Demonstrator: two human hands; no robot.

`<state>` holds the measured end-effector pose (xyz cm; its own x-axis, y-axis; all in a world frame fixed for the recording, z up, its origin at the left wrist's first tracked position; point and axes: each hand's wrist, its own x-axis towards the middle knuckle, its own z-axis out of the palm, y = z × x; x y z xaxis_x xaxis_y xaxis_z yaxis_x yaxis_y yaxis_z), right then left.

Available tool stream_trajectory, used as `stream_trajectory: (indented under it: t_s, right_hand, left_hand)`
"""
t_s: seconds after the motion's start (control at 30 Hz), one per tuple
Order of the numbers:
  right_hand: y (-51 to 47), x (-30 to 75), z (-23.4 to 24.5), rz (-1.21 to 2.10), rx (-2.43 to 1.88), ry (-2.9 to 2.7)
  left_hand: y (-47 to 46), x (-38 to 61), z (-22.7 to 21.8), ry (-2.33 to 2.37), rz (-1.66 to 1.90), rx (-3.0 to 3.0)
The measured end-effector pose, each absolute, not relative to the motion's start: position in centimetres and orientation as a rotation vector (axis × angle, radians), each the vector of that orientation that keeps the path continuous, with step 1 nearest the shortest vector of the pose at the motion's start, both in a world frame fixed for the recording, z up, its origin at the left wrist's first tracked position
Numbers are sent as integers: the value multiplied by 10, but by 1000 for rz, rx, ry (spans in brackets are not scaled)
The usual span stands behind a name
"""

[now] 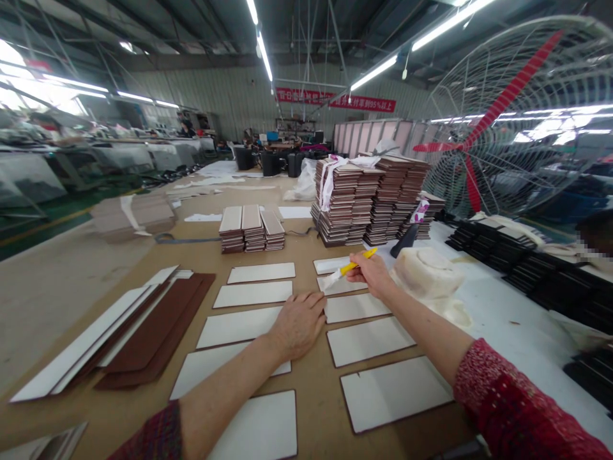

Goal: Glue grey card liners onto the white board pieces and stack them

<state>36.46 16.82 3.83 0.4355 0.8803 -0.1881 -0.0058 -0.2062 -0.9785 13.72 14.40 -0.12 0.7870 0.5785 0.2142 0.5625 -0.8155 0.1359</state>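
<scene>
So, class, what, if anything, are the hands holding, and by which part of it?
The right hand holds a brush by its yellow handle; the left hand lies palm down, apparently holding nothing.

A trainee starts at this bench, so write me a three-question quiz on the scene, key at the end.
1. Which hand holds the yellow-handled brush?
2. True or false: in the picture, the fan stands left of the tall stacks.
3. How are the white panels in front of the person laid out?
A) One pile
B) Two columns
C) A ring

Key:
1. The right hand.
2. False; the fan is right of the tall stacks.
3. B
</scene>
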Motion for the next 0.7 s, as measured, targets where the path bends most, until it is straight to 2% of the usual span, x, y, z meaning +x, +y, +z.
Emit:
stream_trajectory:
  t_s: [0.27, 0.7]
  right_hand:
    - [177, 369, 34, 967, -1635, -893]
    - [173, 419, 52, 770, -1923, -1007]
  left_hand:
    - [144, 137, -1, 927, 409, 2892]
    - [144, 137, -7, 933, 430, 2870]
